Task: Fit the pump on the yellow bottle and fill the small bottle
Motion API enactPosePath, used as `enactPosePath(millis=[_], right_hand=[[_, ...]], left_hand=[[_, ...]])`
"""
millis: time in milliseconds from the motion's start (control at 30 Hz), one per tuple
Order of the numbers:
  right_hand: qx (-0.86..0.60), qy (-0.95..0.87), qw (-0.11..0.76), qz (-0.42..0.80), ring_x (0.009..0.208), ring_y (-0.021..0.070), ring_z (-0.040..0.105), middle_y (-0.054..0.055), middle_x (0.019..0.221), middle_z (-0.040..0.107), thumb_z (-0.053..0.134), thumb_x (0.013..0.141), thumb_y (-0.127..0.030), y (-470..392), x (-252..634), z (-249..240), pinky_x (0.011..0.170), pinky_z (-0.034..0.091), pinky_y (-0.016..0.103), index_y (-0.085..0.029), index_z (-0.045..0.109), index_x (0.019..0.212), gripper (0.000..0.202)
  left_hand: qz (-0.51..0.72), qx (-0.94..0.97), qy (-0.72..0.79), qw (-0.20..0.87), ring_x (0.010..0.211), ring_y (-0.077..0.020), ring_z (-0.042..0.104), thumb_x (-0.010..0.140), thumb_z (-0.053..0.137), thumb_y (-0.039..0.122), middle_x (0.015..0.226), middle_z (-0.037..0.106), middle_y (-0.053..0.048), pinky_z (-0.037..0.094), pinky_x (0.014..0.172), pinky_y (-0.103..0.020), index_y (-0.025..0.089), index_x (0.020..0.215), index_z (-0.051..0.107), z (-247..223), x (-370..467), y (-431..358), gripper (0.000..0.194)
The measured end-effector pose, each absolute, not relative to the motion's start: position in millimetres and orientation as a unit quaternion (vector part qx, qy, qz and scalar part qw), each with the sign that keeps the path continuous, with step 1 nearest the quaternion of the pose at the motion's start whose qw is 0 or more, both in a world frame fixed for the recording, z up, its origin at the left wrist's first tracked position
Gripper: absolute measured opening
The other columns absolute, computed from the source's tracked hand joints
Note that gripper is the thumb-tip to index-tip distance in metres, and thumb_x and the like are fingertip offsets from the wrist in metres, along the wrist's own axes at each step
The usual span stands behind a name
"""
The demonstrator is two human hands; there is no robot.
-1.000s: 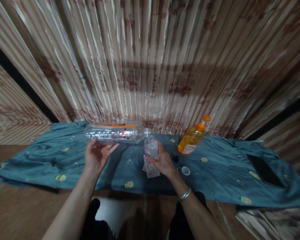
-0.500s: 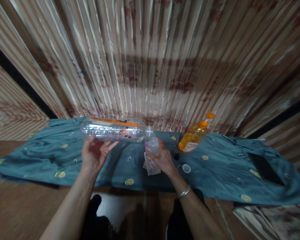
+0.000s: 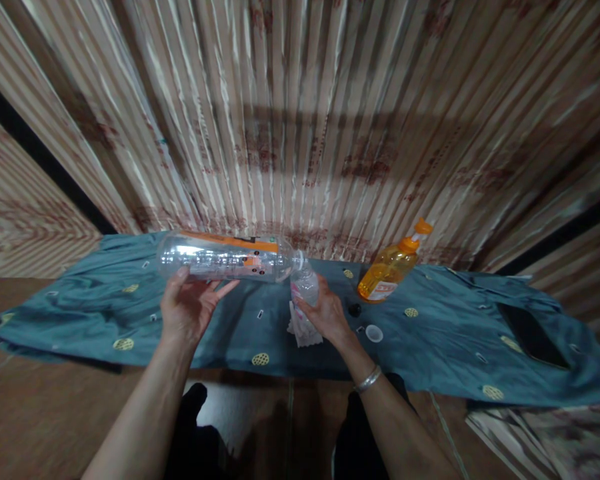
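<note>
My left hand (image 3: 187, 307) supports a large clear plastic bottle (image 3: 220, 257) from below, thumb near its base and fingers under its side. The bottle lies almost level, its orange label showing and its neck pointing right. That neck meets the mouth of a small clear plastic bottle (image 3: 306, 288), which stands upright with pink marks on its side. My right hand (image 3: 325, 310) is wrapped round the small bottle. Under and in front of it is a crumpled whitish tissue or cloth (image 3: 305, 335). Whether liquid passes between the two bottles I cannot make out.
A pump bottle of orange liquid (image 3: 387, 270) stands to the right. Near it lie a small black cap (image 3: 355, 310) and a white round cap (image 3: 374, 333). A dark phone (image 3: 533, 335) rests on the teal cloth (image 3: 220, 347) at the right. Behind hangs a striped curtain (image 3: 290, 133).
The large bottle has tipped very slightly, its base a touch higher and further left. Both hands keep their hold, and the view has shifted a little.
</note>
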State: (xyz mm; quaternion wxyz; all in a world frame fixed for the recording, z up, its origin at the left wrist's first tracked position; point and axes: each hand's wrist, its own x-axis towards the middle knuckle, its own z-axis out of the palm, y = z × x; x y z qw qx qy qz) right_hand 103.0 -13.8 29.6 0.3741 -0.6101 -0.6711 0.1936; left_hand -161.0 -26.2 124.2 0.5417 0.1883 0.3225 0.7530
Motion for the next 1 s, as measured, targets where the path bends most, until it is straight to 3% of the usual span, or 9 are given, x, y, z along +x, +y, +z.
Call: enactPosePath(millis=[167, 333, 633, 1000], right_hand=[[-0.621, -0.670, 0.362, 0.186, 0.125, 0.0354, 0.080, 0.017, 0.134, 0.082, 0.082, 0.093, -0.035, -15, 102, 32, 0.108, 0.064, 0.048, -0.018, 0.056, 0.156, 0.070], [-0.626, -0.673, 0.351, 0.179, 0.126, 0.0358, 0.079, 0.017, 0.134, 0.082, 0.081, 0.094, -0.033, -16, 100, 36, 0.108, 0.063, 0.047, -0.016, 0.055, 0.156, 0.070], [-0.622, -0.681, 0.343, 0.176, 0.123, 0.0365, 0.080, 0.017, 0.132, 0.082, 0.079, 0.094, -0.035, -15, 103, 33, 0.106, 0.063, 0.048, -0.017, 0.055, 0.153, 0.067], [-0.617, -0.684, 0.345, 0.177, 0.123, 0.0356, 0.080, 0.016, 0.132, 0.082, 0.078, 0.095, -0.035, -16, 102, 35, 0.107, 0.063, 0.047, -0.018, 0.055, 0.154, 0.066]], left_hand=[[0.754, 0.196, 0.328, 0.534, 0.091, -0.0300, 0.078, 0.056, 0.103, 0.034, 0.087, 0.078, -0.004, 0.070, 0.095, -0.062, 0.022, 0.085, 0.070, 119, -162, -29, 0.045], [0.761, 0.226, 0.334, 0.508, 0.086, -0.0267, 0.078, 0.049, 0.106, 0.024, 0.085, 0.080, -0.001, 0.070, 0.097, -0.059, 0.023, 0.084, 0.070, 114, -162, -31, 0.050], [0.746, 0.235, 0.352, 0.514, 0.077, -0.0229, 0.078, 0.065, 0.095, 0.015, 0.080, 0.079, 0.001, 0.070, 0.099, -0.056, 0.024, 0.085, 0.074, 116, -167, -35, 0.031], [0.750, 0.245, 0.349, 0.505, 0.059, -0.0140, 0.071, 0.064, 0.091, 0.012, 0.066, 0.073, 0.005, 0.074, 0.084, -0.049, 0.022, 0.070, 0.066, 121, -166, -36, 0.028]])
